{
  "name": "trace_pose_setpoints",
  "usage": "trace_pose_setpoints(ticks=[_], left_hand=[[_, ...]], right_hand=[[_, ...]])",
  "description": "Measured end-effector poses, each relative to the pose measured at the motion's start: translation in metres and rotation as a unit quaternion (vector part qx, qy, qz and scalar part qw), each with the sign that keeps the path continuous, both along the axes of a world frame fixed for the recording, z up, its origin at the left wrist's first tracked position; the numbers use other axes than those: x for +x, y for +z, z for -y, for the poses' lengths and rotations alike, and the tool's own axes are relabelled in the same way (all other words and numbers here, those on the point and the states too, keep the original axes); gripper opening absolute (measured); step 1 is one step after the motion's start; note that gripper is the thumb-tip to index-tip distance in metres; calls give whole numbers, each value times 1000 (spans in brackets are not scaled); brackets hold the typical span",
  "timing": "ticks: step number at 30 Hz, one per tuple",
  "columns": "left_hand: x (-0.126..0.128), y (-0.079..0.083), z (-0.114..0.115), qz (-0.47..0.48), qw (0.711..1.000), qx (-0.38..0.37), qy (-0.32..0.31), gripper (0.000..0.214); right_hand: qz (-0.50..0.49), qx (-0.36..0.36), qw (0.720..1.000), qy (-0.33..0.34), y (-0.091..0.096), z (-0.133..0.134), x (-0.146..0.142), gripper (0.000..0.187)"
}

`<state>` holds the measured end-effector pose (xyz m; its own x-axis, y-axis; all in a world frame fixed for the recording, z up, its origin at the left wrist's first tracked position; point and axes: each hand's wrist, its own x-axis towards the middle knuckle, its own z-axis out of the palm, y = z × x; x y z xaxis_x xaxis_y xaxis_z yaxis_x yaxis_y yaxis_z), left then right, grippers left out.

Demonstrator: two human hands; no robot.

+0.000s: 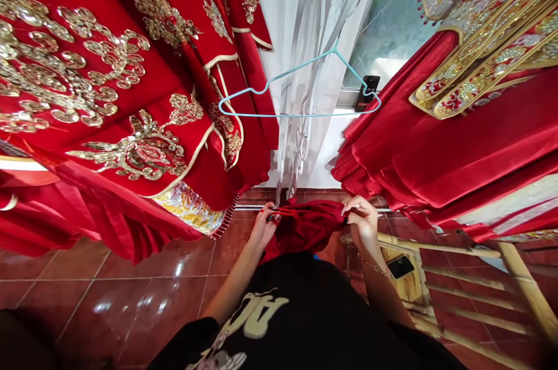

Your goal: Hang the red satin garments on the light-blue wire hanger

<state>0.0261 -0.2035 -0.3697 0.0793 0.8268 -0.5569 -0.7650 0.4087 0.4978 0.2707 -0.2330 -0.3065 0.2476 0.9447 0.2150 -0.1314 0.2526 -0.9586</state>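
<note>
A gathered red cloth garment (pixel 307 227) is stretched between my two hands in front of my body. My left hand (pixel 264 227) pinches its upper edge at the left, with a small dark object by the fingers that is too small to name. At the right end, my right hand (pixel 362 216) grips the same edge with thumb and fingers, and a bit of black shows at the fingertips. Above the garment a light blue hanger (pixel 300 115) hangs bare from its metal hook. The garment's lower part is hidden by my black shirt.
Red gowns with gold sequins (pixel 148 149) hang at the left. More red embroidered gowns (pixel 436 132) hang at the right. One phone (pixel 369 88) stands by the window ledge; another phone (pixel 400 266) lies on a bamboo chair (pixel 416 283). A white metal rack (pixel 300 149) stands ahead.
</note>
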Motion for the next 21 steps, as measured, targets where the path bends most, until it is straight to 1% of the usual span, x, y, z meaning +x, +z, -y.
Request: trace_pose_setpoints(ticks=[6, 9, 10, 12, 14, 16, 18, 20, 21], left_hand=[[4, 1, 5, 5, 1000, -7, 13, 29], [-4, 8, 1, 32, 999, -32, -10, 26], [-10, 13, -2, 45, 998, -44, -24, 23], [-27, 26, -9, 70, 994, -63, -45, 20], [-43, 39, -15, 91, 992, -70, -47, 20], [-50, 51, -18, 111, 991, -70, -35, 22], [-43, 58, -18, 124, 990, -66, -23, 23], [-25, 61, -15, 123, 991, -53, -19, 22], [-14, 62, -13, 115, 992, -45, -24, 21]], right_hand=[[-23, 4, 1000, 18, 0, 7, -6, 22], [-12, 5, 1000, 6, -6, 3, 0, 23], [4, 2, 1000, -11, -9, 0, 6, 22], [53, -11, 996, -73, -18, -9, 23, 20], [116, -27, 983, -137, -28, -18, 38, 17], [182, -37, 970, -154, -38, -20, 41, 17], [239, -34, 961, -132, -45, -15, 26, 21], [285, -22, 953, -101, -50, -5, -5, 29], [337, -17, 939, -62, -51, 1, -23, 39]])
